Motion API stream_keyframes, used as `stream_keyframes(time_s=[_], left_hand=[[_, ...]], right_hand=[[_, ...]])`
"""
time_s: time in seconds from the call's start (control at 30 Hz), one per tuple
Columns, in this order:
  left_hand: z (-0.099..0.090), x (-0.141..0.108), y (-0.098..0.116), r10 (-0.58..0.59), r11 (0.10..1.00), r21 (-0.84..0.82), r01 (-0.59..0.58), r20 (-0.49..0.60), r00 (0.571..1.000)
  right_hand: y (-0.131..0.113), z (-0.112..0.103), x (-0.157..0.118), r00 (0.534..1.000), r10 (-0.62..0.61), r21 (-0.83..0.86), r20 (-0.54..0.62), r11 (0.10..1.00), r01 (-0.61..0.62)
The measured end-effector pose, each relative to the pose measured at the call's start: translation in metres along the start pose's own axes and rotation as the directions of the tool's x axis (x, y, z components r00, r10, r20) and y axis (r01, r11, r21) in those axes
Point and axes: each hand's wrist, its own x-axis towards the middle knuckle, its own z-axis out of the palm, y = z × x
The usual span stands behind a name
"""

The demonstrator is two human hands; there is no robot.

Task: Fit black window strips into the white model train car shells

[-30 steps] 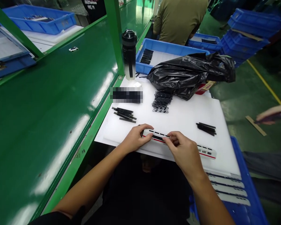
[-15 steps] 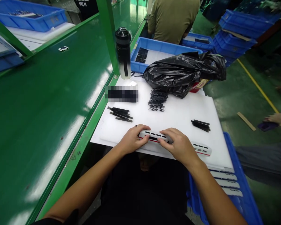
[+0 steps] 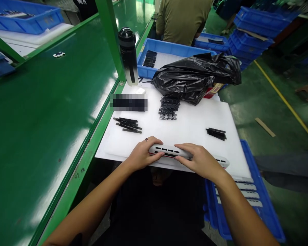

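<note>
Near the front edge of the white board, a white toy train car shell (image 3: 169,149) with dark window slots and a red stripe lies between my hands. My left hand (image 3: 143,152) grips its left end, thumb on the near side and fingers over the top. At the right end, my right hand (image 3: 196,157) pinches it the same way. A second white train shell (image 3: 222,161) sits partly hidden behind my right hand. Beyond are dark strips (image 3: 128,124) on the left, black window-frame pieces (image 3: 168,108) in the middle and more dark strips (image 3: 216,133) on the right.
A black plastic bag (image 3: 195,77), a bottle (image 3: 128,56) and a blue tray (image 3: 173,48) stand at the back. More train shells lie in a blue crate (image 3: 265,218) at lower right. A green conveyor (image 3: 53,119) runs along the left. A person (image 3: 183,20) sits ahead.
The view has shifted slightly to the right. The shell has tilted so its roof shows more and its red-striped side less. Another person's hand at the right has left the view.
</note>
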Motion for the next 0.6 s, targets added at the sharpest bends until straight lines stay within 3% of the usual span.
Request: stream_keyframes(time_s=[0.17, 0.33, 0.6], left_hand=[[-0.001, 0.000, 0.000, 0.025, 0.999, 0.027, -0.025, 0.002, 1.000], [0.004, -0.001, 0.000, 0.077, 0.994, 0.084, -0.075, -0.018, 0.997], [0.009, -0.003, 0.001, 0.064, 0.996, 0.066, -0.062, -0.036, 0.997]], right_hand=[[0.002, 0.004, 0.000, 1.000, -0.009, 0.033, -0.009, 0.999, 0.010], [-0.001, 0.011, -0.003, 0.998, -0.006, -0.045, -0.069, 0.999, 0.003], [-0.006, 0.033, -0.005, 0.962, -0.073, -0.212, -0.262, 0.977, 0.017]])
